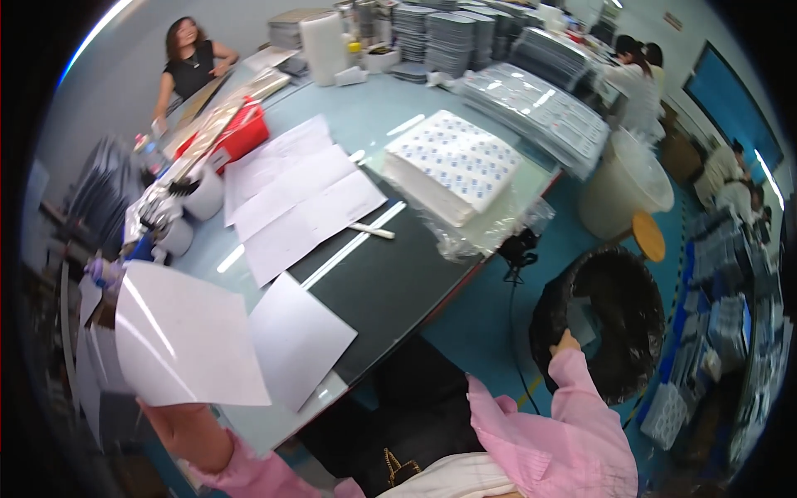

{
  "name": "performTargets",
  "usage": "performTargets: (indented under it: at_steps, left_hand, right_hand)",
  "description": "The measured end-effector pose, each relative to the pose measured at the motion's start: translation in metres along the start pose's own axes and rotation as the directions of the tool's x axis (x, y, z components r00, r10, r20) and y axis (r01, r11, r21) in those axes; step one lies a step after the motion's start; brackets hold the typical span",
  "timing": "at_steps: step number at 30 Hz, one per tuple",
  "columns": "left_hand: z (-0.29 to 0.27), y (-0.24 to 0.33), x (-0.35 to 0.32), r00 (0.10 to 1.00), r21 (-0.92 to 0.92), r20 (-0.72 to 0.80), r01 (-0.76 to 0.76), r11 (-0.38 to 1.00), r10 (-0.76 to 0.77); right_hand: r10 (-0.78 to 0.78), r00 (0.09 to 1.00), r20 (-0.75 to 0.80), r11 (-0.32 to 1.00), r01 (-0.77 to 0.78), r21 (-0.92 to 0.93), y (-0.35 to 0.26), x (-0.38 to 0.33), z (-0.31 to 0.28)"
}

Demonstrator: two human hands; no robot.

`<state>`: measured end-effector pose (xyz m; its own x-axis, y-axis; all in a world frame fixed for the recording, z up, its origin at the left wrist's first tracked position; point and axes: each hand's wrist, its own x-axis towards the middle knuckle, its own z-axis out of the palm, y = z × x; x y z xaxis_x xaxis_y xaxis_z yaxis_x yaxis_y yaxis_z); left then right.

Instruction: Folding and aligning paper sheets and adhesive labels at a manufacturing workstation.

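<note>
At the lower left, my left hand [176,422] holds up a white sheet [187,340]; its fingers are mostly hidden behind the sheet. My right hand [566,342] reaches over the near rim of a bin [627,282] with a black liner. Its fingers are closed on a pale, see-through piece [584,320] that hangs inside the bin opening; what it is made of is hard to tell. Another white sheet [300,340] lies on the table beside the raised one. Farther back are creased papers [303,195] and a white pen-like stick [372,231].
The glass-topped table [365,286] bears a plastic-wrapped white stack [452,162], a red basket [242,133] and white cups [202,192]. Stacked trays [544,112] stand at the back. Past the bin is a white barrel [624,187]. A person [195,66] sits at the far left.
</note>
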<state>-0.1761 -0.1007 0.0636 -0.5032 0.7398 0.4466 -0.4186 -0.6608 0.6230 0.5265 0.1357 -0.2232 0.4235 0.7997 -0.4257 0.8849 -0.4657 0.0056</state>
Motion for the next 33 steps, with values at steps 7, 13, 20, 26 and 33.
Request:
performTargets:
  at_steps: [7, 13, 20, 26, 33]
  left_hand:
    - [0.102, -0.012, 0.013, 0.638, -0.044, -0.759, -0.248, 0.968, 0.129]
    - [0.098, -0.031, 0.01, 0.97, -0.021, -0.133, -0.21, 0.977, 0.206]
    - [0.138, -0.043, 0.006, 0.907, 0.293, -0.294, -0.215, 0.932, 0.302]
    - [0.153, -0.05, 0.004, 0.912, 0.391, -0.307, -0.14, 0.91, 0.273]
    - [0.13, -0.045, -0.004, 0.976, 0.407, -0.171, -0.058, 0.911, 0.138]
  right_hand:
    - [-0.376, 0.898, 0.229, 0.831, 0.436, -0.345, -0.013, 0.004, -0.034]
    - [-0.786, 0.541, -0.298, 0.436, 0.828, 0.353, -0.192, -0.122, -0.215]
    - [-0.71, -0.357, -0.607, -0.538, 0.831, 0.141, -0.35, -0.346, -0.259]
    - [-0.465, -0.597, -0.654, -0.644, 0.735, -0.213, -0.407, -0.402, -0.248]
    - [-0.42, -0.593, -0.687, -0.612, 0.744, -0.269, -0.427, -0.392, -0.255]
